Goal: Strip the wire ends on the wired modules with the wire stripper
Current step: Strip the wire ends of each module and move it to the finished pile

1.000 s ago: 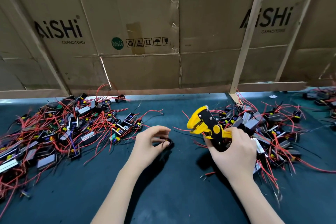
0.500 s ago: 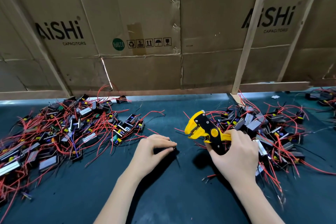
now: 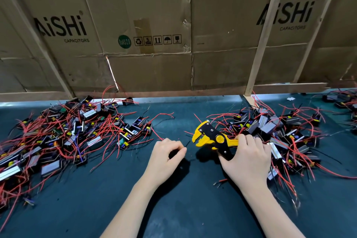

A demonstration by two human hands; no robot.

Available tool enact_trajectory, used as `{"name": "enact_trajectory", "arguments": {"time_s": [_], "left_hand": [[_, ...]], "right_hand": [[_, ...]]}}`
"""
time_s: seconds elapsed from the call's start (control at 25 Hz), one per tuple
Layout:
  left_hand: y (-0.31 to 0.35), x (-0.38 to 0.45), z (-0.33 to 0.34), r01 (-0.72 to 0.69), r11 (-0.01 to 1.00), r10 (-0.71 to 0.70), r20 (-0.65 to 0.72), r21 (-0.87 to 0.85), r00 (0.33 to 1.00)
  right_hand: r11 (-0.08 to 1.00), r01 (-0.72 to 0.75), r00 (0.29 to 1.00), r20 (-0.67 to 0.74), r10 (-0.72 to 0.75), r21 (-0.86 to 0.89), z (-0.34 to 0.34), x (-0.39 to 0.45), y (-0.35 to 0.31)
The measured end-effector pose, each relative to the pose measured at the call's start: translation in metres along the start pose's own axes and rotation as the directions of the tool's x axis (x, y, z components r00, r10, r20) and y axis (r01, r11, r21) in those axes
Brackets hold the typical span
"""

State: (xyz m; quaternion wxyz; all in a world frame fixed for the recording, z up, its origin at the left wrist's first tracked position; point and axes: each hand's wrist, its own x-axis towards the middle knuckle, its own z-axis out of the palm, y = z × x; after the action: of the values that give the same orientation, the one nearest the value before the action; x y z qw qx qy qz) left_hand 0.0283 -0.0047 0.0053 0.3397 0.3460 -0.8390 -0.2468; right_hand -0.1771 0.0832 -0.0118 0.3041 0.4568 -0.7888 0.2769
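Wire stripper (image 3: pixel 213 138) has dropped lower, right hand (image 3: pixel 248 160) gripping it; left hand (image 3: pixel 166 158) pinches something dark.

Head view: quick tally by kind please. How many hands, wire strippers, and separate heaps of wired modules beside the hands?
Hands: 2, left hand and right hand
Wire stripper: 1
Module heaps: 2, left heap and right heap
Total: 5

Both forearms enter from the lower edge bare to the frame's limit, with no sleeve, glove, watch, ring or band visible on the left hand (image 3: pixel 166 157) or right hand (image 3: pixel 248 162), though fingertips are partly hidden and nails cannot be assessed with confidence here.
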Motion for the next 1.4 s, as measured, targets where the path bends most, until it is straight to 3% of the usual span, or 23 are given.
{"name": "enact_trajectory", "arguments": {"time_s": [0.8, 1.4], "left_hand": [[0.0, -0.002, 0.007, 0.045, 0.999, -0.045, 0.038, 0.019, 0.998], [-0.005, -0.002, 0.006, 0.041, 0.999, -0.042, 0.054, 0.018, 0.998]], "right_hand": [[0.995, 0.085, 0.995, 0.053, -0.087, 0.052, -0.006, -0.002, -0.007], [0.996, 0.061, 0.996, 0.065, -0.065, 0.064, -0.006, -0.001, -0.007]]}}
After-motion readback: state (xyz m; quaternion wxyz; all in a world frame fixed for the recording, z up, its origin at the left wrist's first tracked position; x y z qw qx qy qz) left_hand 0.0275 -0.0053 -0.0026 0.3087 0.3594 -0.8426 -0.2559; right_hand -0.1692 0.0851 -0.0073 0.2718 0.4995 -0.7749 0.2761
